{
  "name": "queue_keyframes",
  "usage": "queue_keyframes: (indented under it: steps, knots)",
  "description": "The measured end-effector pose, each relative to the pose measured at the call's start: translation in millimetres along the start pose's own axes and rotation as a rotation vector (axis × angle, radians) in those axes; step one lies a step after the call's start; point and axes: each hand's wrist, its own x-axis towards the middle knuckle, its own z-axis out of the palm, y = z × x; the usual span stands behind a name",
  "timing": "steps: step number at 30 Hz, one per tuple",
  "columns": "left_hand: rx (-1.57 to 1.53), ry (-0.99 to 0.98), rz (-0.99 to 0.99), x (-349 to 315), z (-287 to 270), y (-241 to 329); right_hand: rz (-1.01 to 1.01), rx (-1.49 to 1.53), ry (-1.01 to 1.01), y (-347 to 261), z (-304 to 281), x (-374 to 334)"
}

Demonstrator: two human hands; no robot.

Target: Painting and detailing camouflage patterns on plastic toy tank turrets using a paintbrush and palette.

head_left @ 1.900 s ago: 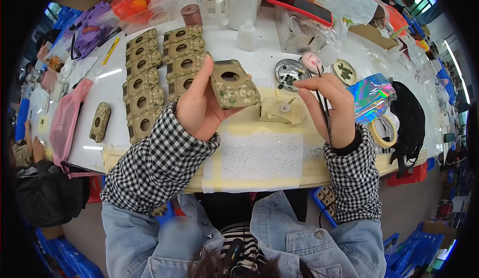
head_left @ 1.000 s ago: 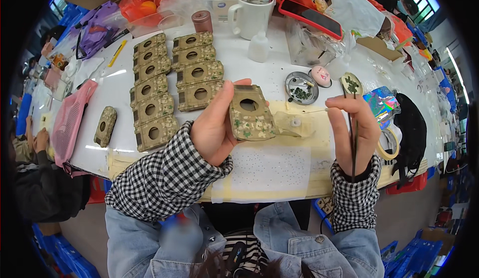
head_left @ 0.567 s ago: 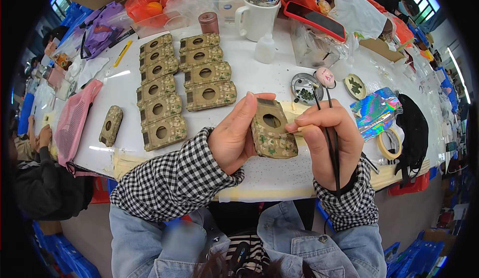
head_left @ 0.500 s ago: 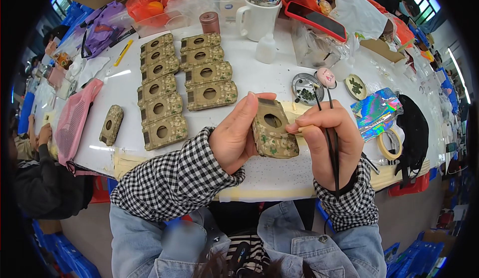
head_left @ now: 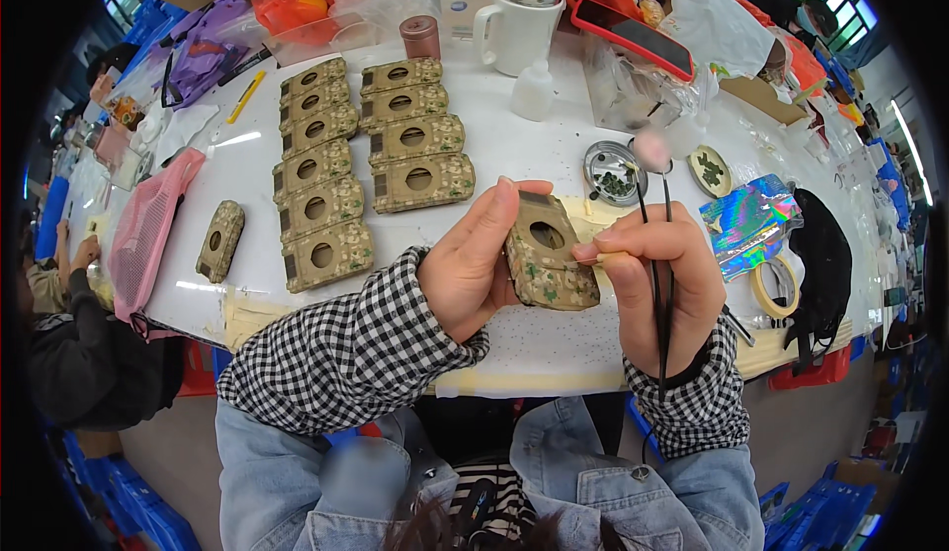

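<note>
My left hand (head_left: 463, 266) grips a camouflage fabric case (head_left: 557, 280) by its left side, tilted above the table's front. A round hole shows in its face. At its right edge, my right hand (head_left: 684, 294) pinches a small pale stick between thumb and forefinger, mostly hidden by the fingers. The same hand also carries black tweezers (head_left: 663, 316), tucked through the fingers with their tips pointing away from me. Past the tips sits a blurred pink round thing (head_left: 651, 150). Similar cases (head_left: 318, 256) lie in two columns on the left, and a single case (head_left: 221, 242) lies apart.
A clear round dish (head_left: 589, 171) holds dark green bits; a pale dish (head_left: 696, 159) holds green pieces. Shiny holographic pouch (head_left: 741, 220), tape roll (head_left: 759, 289) and black cloth bag (head_left: 822, 264) lie right. White mug (head_left: 524, 37) and red-cased phone (head_left: 633, 35) stand behind. A co-worker's hand (head_left: 85, 253) shows far left.
The case and both hands have shifted very slightly right in the picture, and the right fingertips stay at the case's edge. The pink round thing now looks blurred.
</note>
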Motion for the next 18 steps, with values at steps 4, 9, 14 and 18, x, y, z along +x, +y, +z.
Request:
queue_keyframes:
  steps: [4,9,14,18]
  knots:
    - [0.000,0.008,-0.001,-0.1,1.0,0.2,0.000,-0.013,-0.003,-1.0,-0.1,0.3]
    - [0.000,0.005,0.003,0.1,1.1,0.1,0.022,-0.008,0.004,-1.8,0.4,-0.5]
    - [-0.003,0.008,0.000,-0.1,1.2,0.7,0.033,0.004,0.009,-1.6,1.3,-1.4]
    - [-0.010,0.008,0.004,0.3,-0.2,-0.5,0.045,0.014,-0.001,-1.2,0.8,-2.1]
